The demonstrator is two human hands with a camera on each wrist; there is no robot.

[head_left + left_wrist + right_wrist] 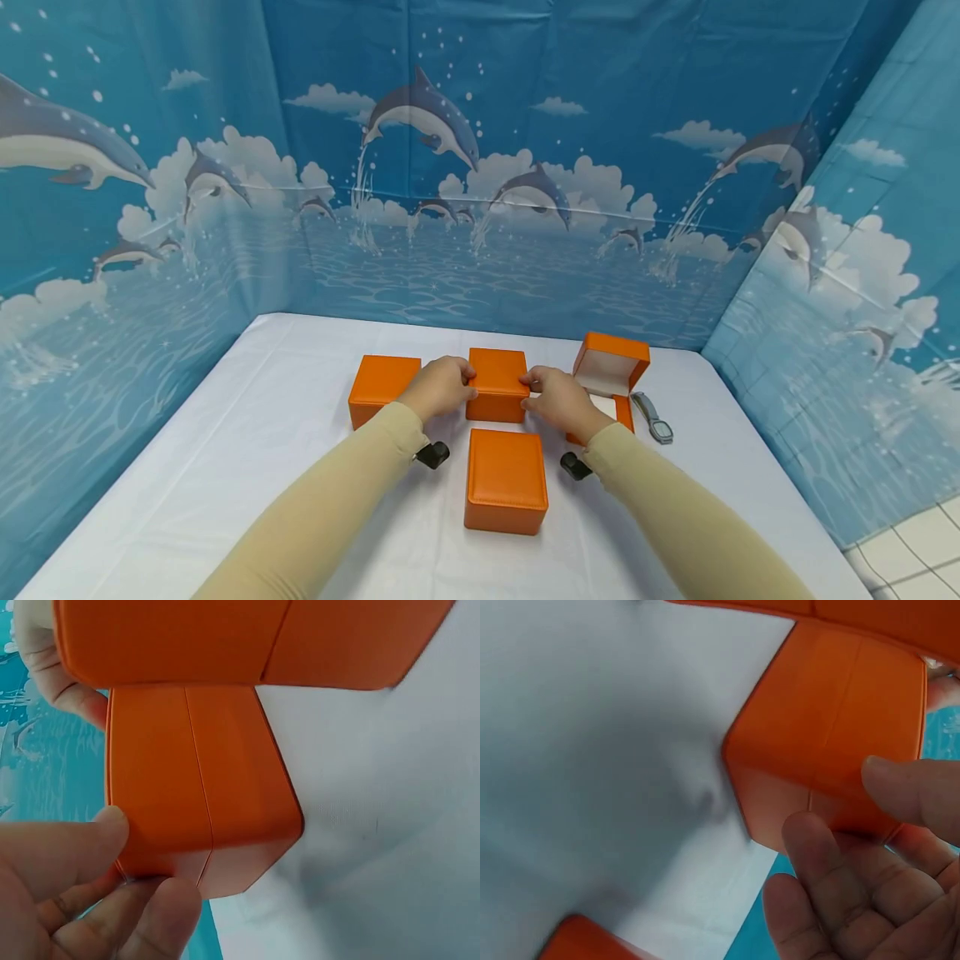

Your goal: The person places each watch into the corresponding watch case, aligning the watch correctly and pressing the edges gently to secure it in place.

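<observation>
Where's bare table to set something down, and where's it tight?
Widest patch: cloth left of the left box and left sleeve. Narrower one: right of the watch and right sleeve. Crowded: the middle, where left hand and right hand hold the middle box between left box and open box, front box nearer the wearer.

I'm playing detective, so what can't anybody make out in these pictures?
Inside the middle box: hidden in every view, because it is closed.
Part of the left box: head view, covered by the left hand.
Part of the open box: head view, behind the right hand.
What the watch shows: head view, too small to read.
The rest of the front box: left wrist view, cut off by the picture's top edge.
</observation>
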